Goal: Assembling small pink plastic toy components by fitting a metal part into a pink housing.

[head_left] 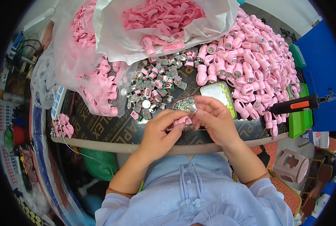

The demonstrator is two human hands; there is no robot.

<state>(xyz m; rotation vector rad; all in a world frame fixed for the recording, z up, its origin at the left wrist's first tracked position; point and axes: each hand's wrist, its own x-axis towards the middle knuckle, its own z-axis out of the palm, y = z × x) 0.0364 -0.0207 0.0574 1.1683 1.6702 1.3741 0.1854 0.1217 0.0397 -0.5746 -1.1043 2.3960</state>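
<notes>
Small assembly workshop, judging by bulk stock: torch-shaped pink units (258, 64) heaped over worktop's (104, 132) far right corner; loose circuit-board parts (156, 81) mid-top; white sack (111, 32) of pink shells (164, 17), far edge; black-and-orange hand tool (296, 105), right.

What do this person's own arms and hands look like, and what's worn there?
The left hand and right hand are bare, with no gloves, and so are the forearms. The light-blue sleeves are short and loose, matching the top.
</notes>
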